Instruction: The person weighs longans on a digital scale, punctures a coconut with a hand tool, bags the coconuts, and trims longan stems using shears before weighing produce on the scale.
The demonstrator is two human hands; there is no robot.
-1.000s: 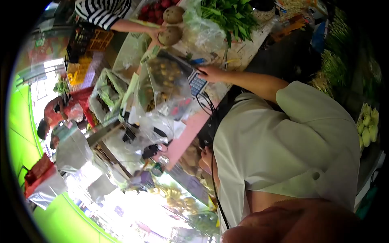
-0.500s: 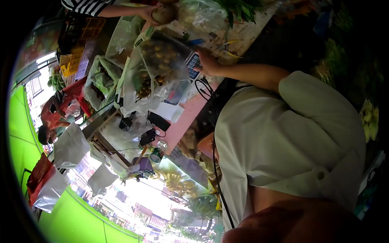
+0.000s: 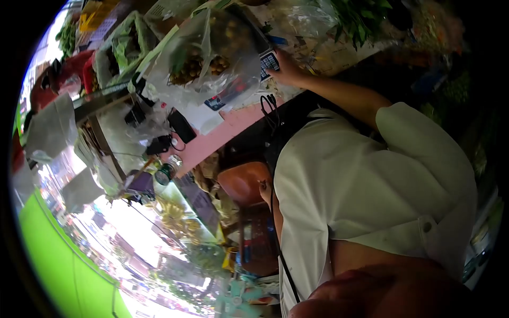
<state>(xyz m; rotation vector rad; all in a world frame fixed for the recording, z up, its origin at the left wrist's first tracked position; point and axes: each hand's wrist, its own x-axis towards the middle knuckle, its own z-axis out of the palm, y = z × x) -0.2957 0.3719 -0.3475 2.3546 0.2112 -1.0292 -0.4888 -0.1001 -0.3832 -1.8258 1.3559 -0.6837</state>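
My right hand (image 3: 289,71) rests at the keypad (image 3: 269,64) of a weighing scale, its fingers apart over the buttons and holding nothing. Beside it, a clear plastic bag (image 3: 241,69) covers much of the scale. Small round brown fruits (image 3: 185,71), which look like longans, show through the plastic. Only part of my left hand (image 3: 265,191) shows, low by my body, next to an orange-brown plastic bowl or seat (image 3: 241,183). Its fingers are mostly hidden, so I cannot make out whether it grips anything.
On the pink counter (image 3: 222,130) lie a white paper (image 3: 209,119) and a black phone-like object (image 3: 182,125). A glass jar (image 3: 168,169) stands near its end. Bananas (image 3: 175,214), leafy greens (image 3: 363,21) and a green plastic bag (image 3: 127,50) are around. A black cable (image 3: 269,108) hangs at the counter edge.
The view has swung, bringing the orange-brown plastic object and part of my left hand into sight. Another person's hand with a round fruit has left view. My right hand stays at the keypad.
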